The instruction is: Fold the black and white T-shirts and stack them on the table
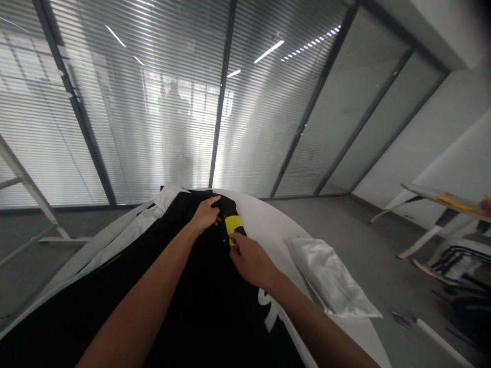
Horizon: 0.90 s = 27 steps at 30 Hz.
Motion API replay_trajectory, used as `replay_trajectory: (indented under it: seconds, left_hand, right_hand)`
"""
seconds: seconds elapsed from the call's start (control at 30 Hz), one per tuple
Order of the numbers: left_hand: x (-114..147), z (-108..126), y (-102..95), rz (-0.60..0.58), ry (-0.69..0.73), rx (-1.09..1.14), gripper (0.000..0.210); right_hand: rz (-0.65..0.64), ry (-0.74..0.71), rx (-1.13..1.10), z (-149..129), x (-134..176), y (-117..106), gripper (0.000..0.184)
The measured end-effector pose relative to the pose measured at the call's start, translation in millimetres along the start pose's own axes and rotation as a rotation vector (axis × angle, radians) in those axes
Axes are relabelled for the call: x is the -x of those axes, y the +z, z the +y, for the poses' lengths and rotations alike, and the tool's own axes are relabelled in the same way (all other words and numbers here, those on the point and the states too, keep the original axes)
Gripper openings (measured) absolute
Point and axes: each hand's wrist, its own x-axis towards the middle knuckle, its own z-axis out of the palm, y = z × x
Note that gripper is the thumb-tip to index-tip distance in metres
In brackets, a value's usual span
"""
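A large black cloth garment [207,296] with white lettering near its right edge lies spread over a white rounded table [264,214]. My left hand [206,214] rests on its far part, fingers apart and index finger stretched out. Close beside it, to the right, my right hand [251,258] is closed, its thumb and fingers at the lower edge of a small bright yellow piece [233,224]. That piece lies against the black cloth; whether it is attached I cannot tell. White fabric [169,197] shows along the garment's far left side.
A folded white shiny cloth or bag [333,276] lies on the table's right side. A white metal frame [34,194] stands at left. Glass partitions with blinds [172,102] rise behind. At right are another table [441,197], part of another person's hand [486,205] and floor clutter.
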Motion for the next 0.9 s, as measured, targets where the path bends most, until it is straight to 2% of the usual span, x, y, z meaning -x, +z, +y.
replay_trajectory:
  seconds: [0.13,0.2,0.33,0.4,0.47,0.57,0.67,0.73,0.8,0.9]
  left_hand:
    - [-17,5,-32.3,0.035,0.024,-0.076,0.065]
    - [-24,5,-46.4,0.059,0.036,-0.131,0.064]
    - [-32,-10,-67.1,0.072,0.015,-0.246,0.063]
    - [-33,-22,-74.6,0.079,-0.004,-0.279,0.063]
    - [-34,-35,-79.9,0.084,-0.016,-0.295,0.063]
    - [-36,-48,-82.2,0.049,-0.029,-0.384,0.064]
    - [-38,-55,-75.9,0.026,0.055,-0.581,0.067]
    - [-37,-57,-68.5,0.065,0.149,-0.732,0.068]
    - [-31,-56,-60.8,0.136,0.167,-0.853,0.067]
    - [-12,-52,-52.8,0.249,0.013,-0.955,0.06]
  right_hand:
    - [0.12,-0.098,-0.172,-26,-20,7,0.031]
    - [0.123,-0.16,-0.225,-37,-28,19,0.031]
    - [-0.005,-0.301,-0.323,-48,-31,39,0.032]
    - [-0.072,-0.366,-0.35,-44,-27,41,0.033]
    - [-0.094,-0.372,-0.344,-36,-21,39,0.033]
    - [-0.064,-0.236,-0.271,-21,-12,34,0.033]
    - [-0.131,-0.135,-0.11,-12,-5,36,0.041]
    - [-0.196,-0.159,0.002,-10,-3,38,0.045]
    - [-0.23,-0.202,0.066,-11,-1,38,0.044]
    - [-0.282,-0.278,0.063,-10,-2,30,0.046]
